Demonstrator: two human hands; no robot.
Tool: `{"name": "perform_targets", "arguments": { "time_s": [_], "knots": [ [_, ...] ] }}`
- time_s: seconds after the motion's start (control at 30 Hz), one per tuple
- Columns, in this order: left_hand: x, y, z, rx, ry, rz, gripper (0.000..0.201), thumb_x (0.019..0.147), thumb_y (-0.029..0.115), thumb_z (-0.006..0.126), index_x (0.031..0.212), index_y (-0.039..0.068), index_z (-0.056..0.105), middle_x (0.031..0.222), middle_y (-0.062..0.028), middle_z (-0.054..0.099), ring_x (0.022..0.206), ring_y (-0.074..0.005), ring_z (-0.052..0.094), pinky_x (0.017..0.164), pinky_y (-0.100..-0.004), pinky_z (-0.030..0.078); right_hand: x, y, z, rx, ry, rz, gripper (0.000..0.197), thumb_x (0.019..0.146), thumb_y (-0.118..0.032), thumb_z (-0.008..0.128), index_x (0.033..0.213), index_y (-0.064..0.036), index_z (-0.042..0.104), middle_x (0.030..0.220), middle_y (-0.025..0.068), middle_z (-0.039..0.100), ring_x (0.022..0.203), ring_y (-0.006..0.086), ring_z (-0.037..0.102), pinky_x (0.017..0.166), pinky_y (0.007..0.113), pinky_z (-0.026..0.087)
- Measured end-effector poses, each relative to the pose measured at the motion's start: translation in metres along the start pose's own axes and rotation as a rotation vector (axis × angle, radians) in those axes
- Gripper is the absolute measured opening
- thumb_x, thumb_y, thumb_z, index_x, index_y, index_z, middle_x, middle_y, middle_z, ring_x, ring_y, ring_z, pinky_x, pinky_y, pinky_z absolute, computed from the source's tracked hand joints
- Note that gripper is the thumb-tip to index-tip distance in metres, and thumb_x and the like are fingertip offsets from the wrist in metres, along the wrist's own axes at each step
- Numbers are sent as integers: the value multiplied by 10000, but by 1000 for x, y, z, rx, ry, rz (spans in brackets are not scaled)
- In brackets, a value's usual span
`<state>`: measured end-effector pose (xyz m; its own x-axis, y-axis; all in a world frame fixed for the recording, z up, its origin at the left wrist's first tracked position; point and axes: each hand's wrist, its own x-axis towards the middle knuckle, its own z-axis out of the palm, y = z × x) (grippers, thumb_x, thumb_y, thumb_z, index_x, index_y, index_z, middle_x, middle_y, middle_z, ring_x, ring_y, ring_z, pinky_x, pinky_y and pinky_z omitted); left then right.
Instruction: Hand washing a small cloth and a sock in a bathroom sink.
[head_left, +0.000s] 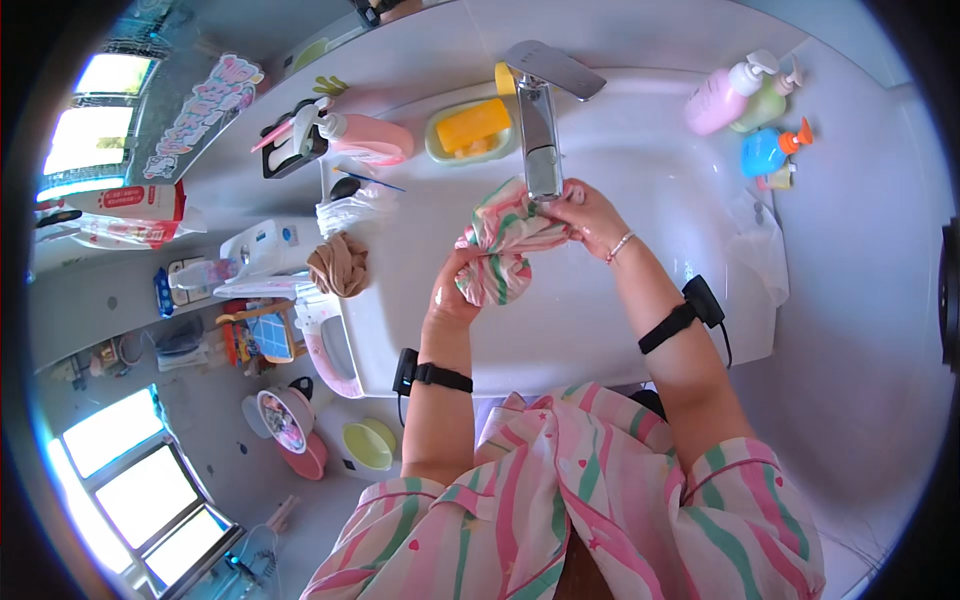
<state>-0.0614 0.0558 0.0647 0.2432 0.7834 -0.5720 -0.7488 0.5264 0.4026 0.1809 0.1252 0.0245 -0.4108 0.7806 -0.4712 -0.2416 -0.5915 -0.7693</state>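
Note:
A bunched striped cloth point(507, 222) in white, pink and green is stretched between my two hands, just under the spout of the silver faucet point(540, 125). My left hand point(455, 288) is closed on its lower left part, where a rounded fold bulges out below the fingers. At the upper right end, my right hand point(594, 220) pinches the fabric beside the spout. Both hands are over the white sink point(600, 330). The skin of my left hand looks wet. Whether water runs from the spout cannot be made out.
Behind the sink's left side sit a soap dish point(436, 142) with a yellow soap bar point(472, 125) and a pink pump bottle point(370, 138). More pump bottles, pink point(715, 103) and blue point(763, 152), stand at the back right. A brown cloth point(340, 266) lies on the left rim.

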Motion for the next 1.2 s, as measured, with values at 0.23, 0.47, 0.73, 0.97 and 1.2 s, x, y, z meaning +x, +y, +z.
{"name": "perform_targets", "arguments": {
  "time_s": [0.23,0.47,0.73,0.97,1.2],
  "knots": [
    [0,6,14,34,-1,-55,417,889,99,560,1284,-19,496,1215,-186,607,1090,-316,628,953,-456,514,-13,-27,16,396,124,101,362,882,-224,707,1196,-81,597,1070,28,654,922,118,617,739,269,478],
    [18,-5,17,155,-64,-70,492,896,76,507,1381,48,428,1306,-151,552,1213,-302,547,1029,-439,464,-12,-20,15,105,-13,34,404,864,-109,663,1253,-75,560,1127,65,626,993,147,608,828,284,508],
    [46,-21,11,-55,93,-36,409,937,136,451,1340,72,473,1246,-136,594,1145,-311,589,982,-442,497,-39,-9,39,-402,22,-419,418,796,-26,642,1201,-72,547,1059,106,573,919,232,594,797,343,502],
    [71,-60,5,-237,-165,-74,383,982,305,401,1273,90,526,1209,-127,612,1127,-281,588,968,-427,497,-37,-11,93,-1088,436,-386,215,836,-223,691,973,-70,626,914,139,620,842,358,617,732,450,515],
    [56,-32,33,214,18,-77,417,1001,346,462,1240,16,554,1165,-141,634,1043,-263,639,912,-414,528,3,-4,12,-59,144,181,398,884,-354,669,1134,-52,599,841,32,639,649,128,594,485,297,454]
  ]
}}
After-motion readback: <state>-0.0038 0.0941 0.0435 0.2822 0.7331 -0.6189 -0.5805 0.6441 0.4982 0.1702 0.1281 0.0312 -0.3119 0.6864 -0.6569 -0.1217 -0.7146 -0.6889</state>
